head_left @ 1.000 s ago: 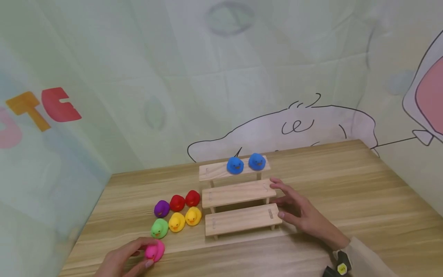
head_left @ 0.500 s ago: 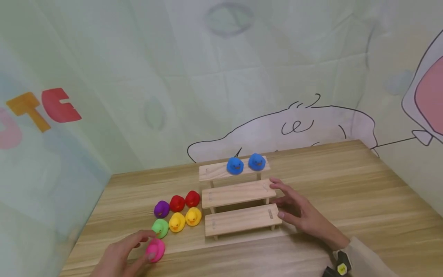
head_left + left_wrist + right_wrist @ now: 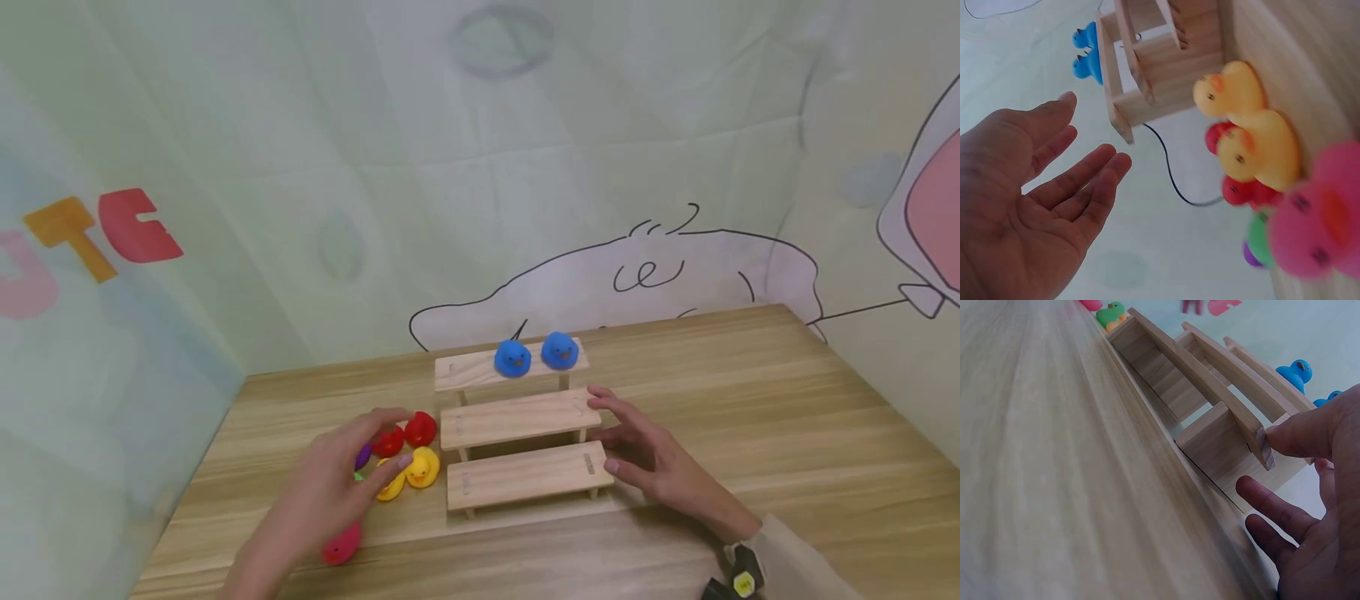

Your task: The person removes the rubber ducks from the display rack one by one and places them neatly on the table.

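My left hand (image 3: 322, 483) hovers above the group of rubber ducks with its fingers apart, and holds nothing. Under it are a red duck (image 3: 421, 428), a yellow duck (image 3: 423, 467) and a purple duck (image 3: 363, 455), partly covered. A pink duck (image 3: 342, 546) sits nearest the person; the green duck (image 3: 1260, 240) is mostly hidden. My right hand (image 3: 660, 467) touches the right end of the three-tier wooden stand (image 3: 517, 418). In the right wrist view its thumb (image 3: 1300, 436) rests against a shelf's end, with the other fingers loosely extended. Two blue ducks (image 3: 513, 359) sit on the top tier.
The wood-grain table (image 3: 712, 375) carries the stand and the ducks. A second red duck (image 3: 388, 442) and a second yellow duck (image 3: 390, 483) stand beside the others. A printed cloth backdrop (image 3: 375, 208) hangs behind and at the sides of the table.
My left hand has let go of the pink duck, lifted, and moved forward and right over the red and yellow ducks. My right hand stays at the stand.
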{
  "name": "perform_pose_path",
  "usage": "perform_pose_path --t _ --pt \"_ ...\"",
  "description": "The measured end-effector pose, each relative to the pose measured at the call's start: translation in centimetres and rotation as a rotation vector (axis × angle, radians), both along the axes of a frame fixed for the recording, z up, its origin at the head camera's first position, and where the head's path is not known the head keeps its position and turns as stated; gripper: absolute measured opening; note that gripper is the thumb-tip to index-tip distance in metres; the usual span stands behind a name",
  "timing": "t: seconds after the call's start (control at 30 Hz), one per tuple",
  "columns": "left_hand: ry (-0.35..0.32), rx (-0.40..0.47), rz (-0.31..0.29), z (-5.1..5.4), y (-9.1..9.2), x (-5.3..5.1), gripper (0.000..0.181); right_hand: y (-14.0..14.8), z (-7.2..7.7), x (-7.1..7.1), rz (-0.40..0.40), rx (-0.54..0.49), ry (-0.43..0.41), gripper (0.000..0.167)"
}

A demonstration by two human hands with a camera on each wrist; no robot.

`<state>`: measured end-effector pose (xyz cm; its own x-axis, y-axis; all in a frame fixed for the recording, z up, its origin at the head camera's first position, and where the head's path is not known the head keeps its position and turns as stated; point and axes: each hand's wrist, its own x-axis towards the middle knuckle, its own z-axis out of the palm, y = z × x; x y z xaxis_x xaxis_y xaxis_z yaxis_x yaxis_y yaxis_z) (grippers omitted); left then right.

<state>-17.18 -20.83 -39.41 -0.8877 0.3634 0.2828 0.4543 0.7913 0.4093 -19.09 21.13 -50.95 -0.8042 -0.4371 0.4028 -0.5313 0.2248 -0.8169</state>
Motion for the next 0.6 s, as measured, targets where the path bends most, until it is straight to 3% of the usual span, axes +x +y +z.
perform_pose_path --t 0.2,0.4,0.6 --pt "0.077 0.106 -0.126 0.6 3.3 -2.7 0.056 0.1 -0.1 0.0 -0.001 0.008 0.001 0.075" --pt "0.064 0.179 -0.180 0.9 6.5 -4.5 0.057 -0.1 -0.3 0.0 0.012 -0.008 -0.002 0.076" --pt "0.066 0.238 -0.217 0.4 9.0 -5.9 0.056 0.0 -0.2 -0.1 0.009 -0.007 0.007 0.076"
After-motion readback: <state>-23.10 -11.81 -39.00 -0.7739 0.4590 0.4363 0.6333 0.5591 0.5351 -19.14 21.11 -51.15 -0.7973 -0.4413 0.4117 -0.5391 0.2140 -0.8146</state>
